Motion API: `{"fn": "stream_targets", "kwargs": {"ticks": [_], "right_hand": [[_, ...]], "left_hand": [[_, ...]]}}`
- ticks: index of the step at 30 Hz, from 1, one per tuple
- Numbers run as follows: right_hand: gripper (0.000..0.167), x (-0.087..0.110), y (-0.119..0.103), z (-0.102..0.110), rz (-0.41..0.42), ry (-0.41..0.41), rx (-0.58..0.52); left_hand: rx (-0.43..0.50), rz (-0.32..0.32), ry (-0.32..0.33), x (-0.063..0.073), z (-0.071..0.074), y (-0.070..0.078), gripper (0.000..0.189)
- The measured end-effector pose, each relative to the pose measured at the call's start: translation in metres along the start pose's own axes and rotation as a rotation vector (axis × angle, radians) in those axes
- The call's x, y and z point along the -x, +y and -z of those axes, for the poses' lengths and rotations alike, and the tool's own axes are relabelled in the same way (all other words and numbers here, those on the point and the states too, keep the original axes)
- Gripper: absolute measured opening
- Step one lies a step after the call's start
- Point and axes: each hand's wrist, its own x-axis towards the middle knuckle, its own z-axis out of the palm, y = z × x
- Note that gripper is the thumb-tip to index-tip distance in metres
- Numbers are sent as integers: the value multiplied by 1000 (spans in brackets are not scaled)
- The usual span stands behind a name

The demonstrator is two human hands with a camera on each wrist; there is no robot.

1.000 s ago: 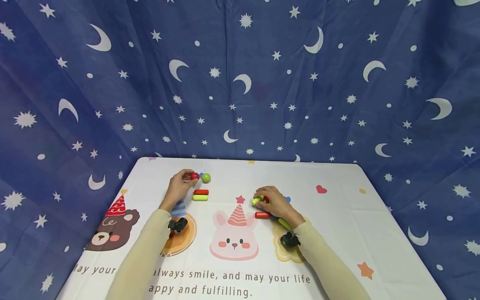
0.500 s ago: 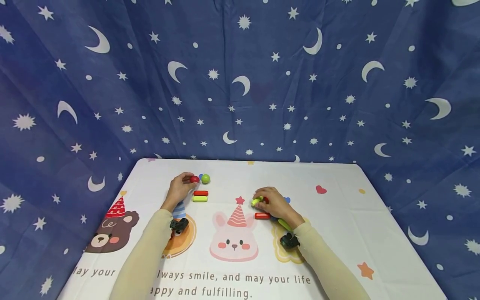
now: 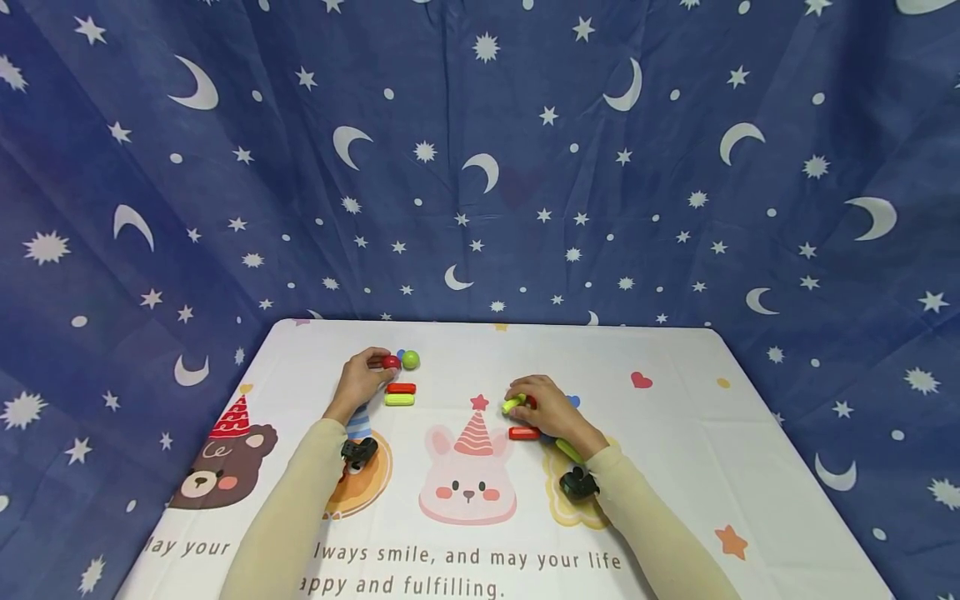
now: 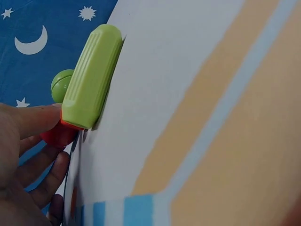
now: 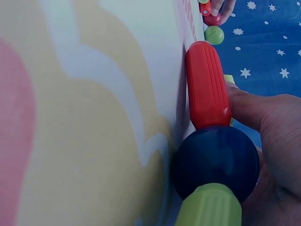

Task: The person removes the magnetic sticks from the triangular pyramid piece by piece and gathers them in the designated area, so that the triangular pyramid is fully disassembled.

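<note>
On a white printed surface [image 3: 660, 417], a person's right hand [image 3: 551, 407] pinches a yellow-green ribbed rod [image 3: 513, 404] between thumb and fingers, its long axis slanting from near left to far right, just beyond a glossy red ribbed rod [image 3: 524, 433] lying left to right against a dark blue ball [image 5: 215, 160]. The left hand [image 3: 360, 382] grips a glossy red ball [image 3: 391, 362] near a bright green ball [image 3: 410, 360], its lower fingers slightly parted, as a second red rod [image 3: 401, 388] and second yellow-green rod [image 3: 400, 400] lie parallel, left to right, nearer the person.
</note>
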Motion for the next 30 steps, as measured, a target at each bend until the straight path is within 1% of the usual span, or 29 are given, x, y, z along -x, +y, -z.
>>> {"fn": "stream_targets", "kwargs": {"ticks": [8, 11, 13, 15, 17, 19, 22, 24, 26, 30], "right_hand": [[23, -1, 1, -2, -13, 1, 0], [23, -2, 1, -3, -31, -8, 1], [24, -2, 2, -3, -37, -14, 3], [25, -1, 2, -2, -34, -18, 4], [25, -1, 2, -2, -18, -10, 4], [25, -1, 2, -1, -3, -3, 4], [26, -1, 3, 1, 11, 1, 4], [27, -1, 3, 1, 12, -2, 2], [28, -2, 4, 1, 7, -4, -1], [28, -2, 5, 3, 12, -2, -9]], "left_hand": [[-4, 10, -6, 1, 2, 0, 46], [8, 9, 19, 3, 4, 0, 45], [25, -6, 46, 6, 7, 1, 43], [42, -38, 77, 9, 8, 5, 40], [57, -85, 110, 12, 9, 11, 38], [62, -147, 145, 15, 9, 19, 36], [70, -227, 175, 21, 6, 32, 32], [84, -269, 176, 27, 4, 42, 30], [109, -299, 163, 33, 0, 51, 27], [139, -350, 109, 44, -13, 65, 25]]}}
